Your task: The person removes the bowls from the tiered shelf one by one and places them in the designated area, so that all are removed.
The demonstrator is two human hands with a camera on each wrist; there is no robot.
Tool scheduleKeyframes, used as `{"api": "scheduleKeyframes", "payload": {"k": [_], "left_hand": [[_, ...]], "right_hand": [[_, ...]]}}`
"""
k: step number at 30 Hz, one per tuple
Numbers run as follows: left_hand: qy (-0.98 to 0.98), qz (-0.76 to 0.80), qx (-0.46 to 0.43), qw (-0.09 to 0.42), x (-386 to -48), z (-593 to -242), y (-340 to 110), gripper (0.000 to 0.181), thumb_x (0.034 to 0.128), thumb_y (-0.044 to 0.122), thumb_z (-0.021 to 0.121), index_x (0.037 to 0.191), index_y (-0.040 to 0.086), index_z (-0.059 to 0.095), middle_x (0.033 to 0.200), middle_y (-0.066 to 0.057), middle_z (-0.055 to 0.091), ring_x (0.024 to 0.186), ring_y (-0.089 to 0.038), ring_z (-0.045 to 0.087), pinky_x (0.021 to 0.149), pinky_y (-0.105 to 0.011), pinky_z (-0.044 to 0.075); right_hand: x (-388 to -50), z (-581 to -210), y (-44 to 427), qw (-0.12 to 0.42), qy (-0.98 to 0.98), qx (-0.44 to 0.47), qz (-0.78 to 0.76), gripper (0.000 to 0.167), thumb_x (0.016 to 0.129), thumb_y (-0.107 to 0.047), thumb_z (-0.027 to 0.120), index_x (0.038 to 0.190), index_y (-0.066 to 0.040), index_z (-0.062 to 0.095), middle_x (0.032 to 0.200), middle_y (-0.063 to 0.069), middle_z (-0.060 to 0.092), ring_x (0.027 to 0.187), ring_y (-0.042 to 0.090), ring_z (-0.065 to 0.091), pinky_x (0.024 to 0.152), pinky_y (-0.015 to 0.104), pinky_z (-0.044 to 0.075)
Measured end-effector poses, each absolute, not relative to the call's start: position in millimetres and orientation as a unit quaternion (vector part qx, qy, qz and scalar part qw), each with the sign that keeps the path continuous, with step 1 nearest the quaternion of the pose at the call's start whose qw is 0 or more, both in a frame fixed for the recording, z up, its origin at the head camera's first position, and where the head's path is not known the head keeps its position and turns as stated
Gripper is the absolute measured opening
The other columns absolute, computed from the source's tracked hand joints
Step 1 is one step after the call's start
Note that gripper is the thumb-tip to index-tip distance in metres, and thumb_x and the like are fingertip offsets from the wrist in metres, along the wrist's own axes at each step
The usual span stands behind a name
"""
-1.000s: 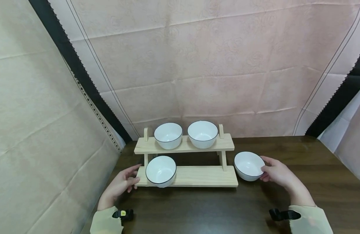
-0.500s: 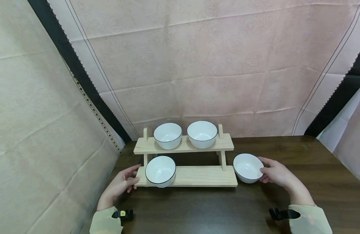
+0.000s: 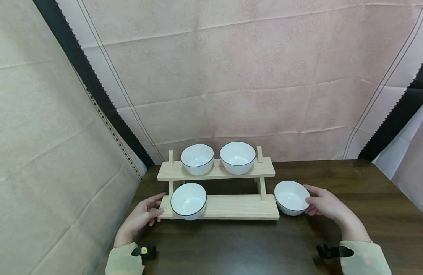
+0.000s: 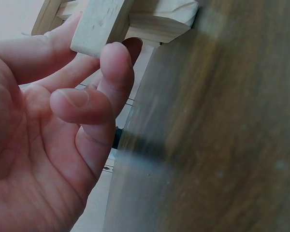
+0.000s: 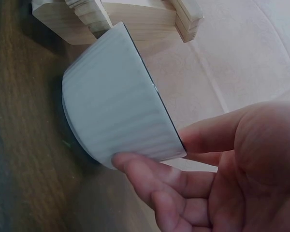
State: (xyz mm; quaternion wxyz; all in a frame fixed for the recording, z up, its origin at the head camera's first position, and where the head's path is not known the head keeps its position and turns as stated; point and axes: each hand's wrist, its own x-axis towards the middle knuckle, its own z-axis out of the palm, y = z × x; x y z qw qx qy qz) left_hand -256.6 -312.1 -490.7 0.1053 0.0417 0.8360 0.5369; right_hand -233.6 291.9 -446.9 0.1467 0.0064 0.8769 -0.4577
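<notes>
A two-tier wooden rack (image 3: 232,207) stands on the table. My left hand (image 3: 140,219) holds the left end of its lower board; in the left wrist view, thumb and fingers (image 4: 117,63) lie around the board end (image 4: 99,29). To the right of the rack, my right hand (image 3: 326,206) pinches a white, dark-rimmed bowl (image 3: 291,196) by its right side. The right wrist view shows the thumb at the rim and fingertips (image 5: 128,162) against the outer wall of the bowl (image 5: 111,96). A similar bowl (image 3: 188,200) sits at the left of the lower board.
Two more white bowls (image 3: 197,158) (image 3: 237,156) sit side by side on the upper board (image 3: 216,172). The brown table (image 3: 232,244) extends in front and to the right. Cloth walls (image 3: 252,84) rise behind and at the sides.
The bowl in my right hand has moved slightly toward the front and left since a second ago, and the hand with it. My left hand keeps its place at the rack.
</notes>
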Motion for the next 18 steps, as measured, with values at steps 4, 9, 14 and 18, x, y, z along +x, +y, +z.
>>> {"api": "scheduleKeyframes", "payload": {"k": [4, 9, 14, 18], "left_hand": [[0.836, 0.536, 0.052, 0.107, -257.0, -491.5, -312.6, 0.061, 0.0875, 0.022, 0.065, 0.142, 0.016, 0.038, 0.111, -0.018, 0.057, 0.065, -0.025, 0.06, 0.047, -0.031, 0.047], [0.835, 0.537, 0.041, 0.109, -256.9, -491.4, -312.5, 0.061, 0.0865, 0.023, 0.066, 0.141, 0.019, 0.04, 0.109, -0.015, 0.058, 0.065, -0.025, 0.06, 0.046, -0.03, 0.047], [0.836, 0.538, 0.037, 0.106, -257.0, -491.3, -312.5, 0.06, 0.0863, 0.023, 0.066, 0.14, 0.02, 0.041, 0.108, -0.014, 0.059, 0.065, -0.025, 0.06, 0.046, -0.03, 0.047], [0.835, 0.537, 0.048, 0.106, -257.0, -491.9, -313.3, 0.061, 0.0872, 0.023, 0.065, 0.142, 0.016, 0.038, 0.109, -0.017, 0.058, 0.065, -0.024, 0.06, 0.046, -0.03, 0.047]], "right_hand": [[-234.3, -447.9, 293.5, 0.15, 0.874, 0.007, -0.462, 0.058, 0.095, -0.017, 0.047, 0.145, 0.002, 0.023, 0.083, 0.012, 0.069, 0.075, 0.024, 0.065, 0.067, 0.037, 0.05], [-234.5, -448.7, 295.7, 0.158, 0.866, 0.009, -0.475, 0.061, 0.096, -0.021, 0.049, 0.146, 0.001, 0.022, 0.085, 0.013, 0.07, 0.075, 0.025, 0.066, 0.067, 0.037, 0.051], [-235.3, -450.2, 297.9, 0.166, 0.854, 0.011, -0.493, 0.065, 0.095, -0.025, 0.052, 0.146, 0.001, 0.022, 0.085, 0.013, 0.07, 0.076, 0.026, 0.067, 0.068, 0.037, 0.052], [-236.5, -452.1, 300.0, 0.174, 0.848, 0.014, -0.501, 0.069, 0.094, -0.029, 0.055, 0.146, -0.001, 0.021, 0.086, 0.013, 0.071, 0.077, 0.026, 0.067, 0.069, 0.036, 0.053]]}}
